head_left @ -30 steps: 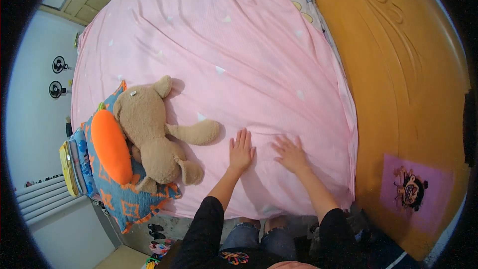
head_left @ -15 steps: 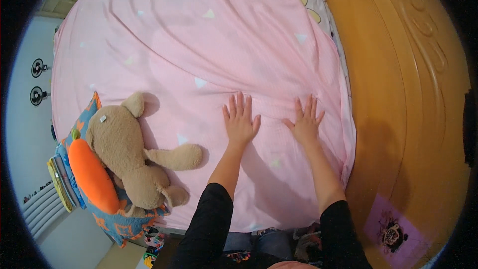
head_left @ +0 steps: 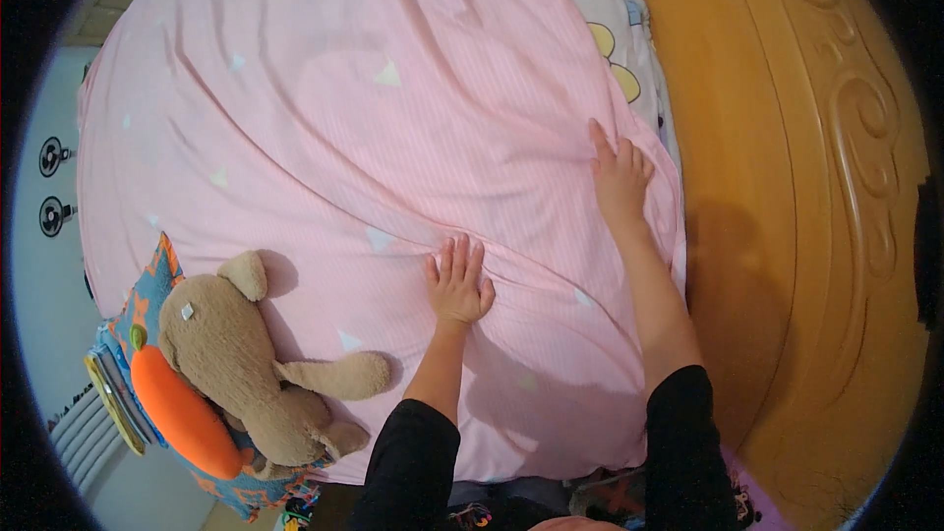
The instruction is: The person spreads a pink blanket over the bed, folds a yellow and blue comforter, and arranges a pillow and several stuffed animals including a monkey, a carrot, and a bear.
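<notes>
A pink blanket (head_left: 334,138) with small pale triangles covers the bed, with long creases running across it. My left hand (head_left: 458,283) lies flat on it near the middle, fingers spread, at the end of a fold. Farther off and to the right, my right hand (head_left: 621,177) rests on the blanket close to its right edge, fingers stretched out. Neither hand holds anything. Past the blanket's right edge shows a patterned sheet (head_left: 588,2) with cartoon shapes.
Left of my hands lies a brown plush toy (head_left: 221,334), face down, beside an orange carrot-shaped cushion (head_left: 182,411) on a blue-orange pillow (head_left: 147,285). A carved wooden headboard (head_left: 747,157) stands along the right side. Folded cloths (head_left: 113,398) are stacked at the far left.
My right hand has slid farther away over the blanket, toward its right edge. My left hand appears lower and slightly left; the whole view has shifted too. More patterned sheet shows.
</notes>
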### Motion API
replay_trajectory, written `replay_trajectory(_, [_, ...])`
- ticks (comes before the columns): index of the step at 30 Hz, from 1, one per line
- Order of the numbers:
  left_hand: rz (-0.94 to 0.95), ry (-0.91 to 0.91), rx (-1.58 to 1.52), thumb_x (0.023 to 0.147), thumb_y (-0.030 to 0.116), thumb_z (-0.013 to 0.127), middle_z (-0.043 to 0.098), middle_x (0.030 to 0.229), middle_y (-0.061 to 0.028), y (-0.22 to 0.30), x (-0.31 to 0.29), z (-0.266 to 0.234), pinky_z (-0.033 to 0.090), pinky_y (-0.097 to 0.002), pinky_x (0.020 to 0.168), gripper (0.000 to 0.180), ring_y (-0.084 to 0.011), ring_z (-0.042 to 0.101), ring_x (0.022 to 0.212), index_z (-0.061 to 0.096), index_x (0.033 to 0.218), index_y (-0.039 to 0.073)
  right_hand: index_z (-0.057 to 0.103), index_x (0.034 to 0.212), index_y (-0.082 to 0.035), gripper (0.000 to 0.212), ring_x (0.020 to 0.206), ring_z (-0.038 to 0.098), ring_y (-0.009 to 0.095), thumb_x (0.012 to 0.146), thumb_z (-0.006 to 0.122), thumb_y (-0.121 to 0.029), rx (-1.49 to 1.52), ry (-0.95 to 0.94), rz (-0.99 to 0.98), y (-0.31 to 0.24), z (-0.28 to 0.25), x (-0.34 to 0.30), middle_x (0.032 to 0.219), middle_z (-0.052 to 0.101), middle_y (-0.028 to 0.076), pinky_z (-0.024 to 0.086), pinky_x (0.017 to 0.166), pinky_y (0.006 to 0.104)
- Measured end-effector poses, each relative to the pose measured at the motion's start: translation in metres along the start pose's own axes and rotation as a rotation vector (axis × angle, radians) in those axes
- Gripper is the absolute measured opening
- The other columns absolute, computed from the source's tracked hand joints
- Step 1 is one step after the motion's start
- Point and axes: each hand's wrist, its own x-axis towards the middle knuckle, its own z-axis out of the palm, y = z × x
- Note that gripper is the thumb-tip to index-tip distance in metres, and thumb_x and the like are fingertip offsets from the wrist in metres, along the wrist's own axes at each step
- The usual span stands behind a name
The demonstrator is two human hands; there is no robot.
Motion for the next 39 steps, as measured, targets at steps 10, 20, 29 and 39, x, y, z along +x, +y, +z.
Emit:
replay_trajectory(10, [0.044, 0.146, -0.065, 0.075, 0.03, 0.046, 0.04, 0.141, -0.0107, -0.008, -0.001, 0.0, 0.011, -0.0482, 0.111, 0.057, -0.0264, 0.032, 0.134, 0.048, 0.13, 0.015, 0.046, 0.131, -0.027, 0.046, 0.074, 0.063, 0.031, 0.088, 0.043, -0.011, -0.328, -0.384, -0.077, 0.071, 0.003, 0.063, 0.102, 0.051, 0.01, 0.053, 0.062, 0.0411])
replay_trajectory(20, [0.026, 0.198, -0.11, 0.074, 0.028, 0.045, 0.045, 0.138, -0.0083, -0.004, 0.003, 0.001, 0.013, -0.0451, 0.111, 0.055, -0.0223, 0.034, 0.132, 0.053, 0.128, 0.018, 0.045, 0.132, -0.021, 0.045, 0.059, 0.061, 0.032, 0.088, 0.044, -0.01, -0.422, -0.358, -0.157, 0.101, -0.007, 0.105, 0.104, 0.05, 0.009, 0.051, 0.056, 0.0435])
replay_trajectory(29, [-0.007, 0.133, -0.064, 0.075, 0.028, 0.044, 0.044, 0.138, -0.0085, -0.011, -0.004, 0.0, 0.013, -0.0446, 0.111, 0.055, -0.0223, 0.035, 0.131, 0.053, 0.128, 0.018, 0.048, 0.131, -0.018, 0.049, 0.129, 0.032, 0.033, 0.082, 0.054, -0.018, 0.137, -0.091, -0.173, -0.038, -0.006, 0.004, 0.137, 0.038, 0.014, 0.024, 0.101, 0.0551])
replay_trajectory(39, [0.028, 0.132, -0.043, 0.072, 0.026, 0.046, 0.043, 0.137, -0.0106, -0.001, 0.003, 0.002, 0.018, -0.0493, 0.107, 0.057, -0.0262, 0.036, 0.128, 0.051, 0.128, 0.015, 0.046, 0.132, -0.015, 0.065, 0.135, 0.026, 0.028, 0.074, 0.067, -0.038, 0.323, -0.364, -0.321, 0.01, 0.009, -0.066, 0.145, 0.032, 0.009, 0.017, 0.108, 0.0518])
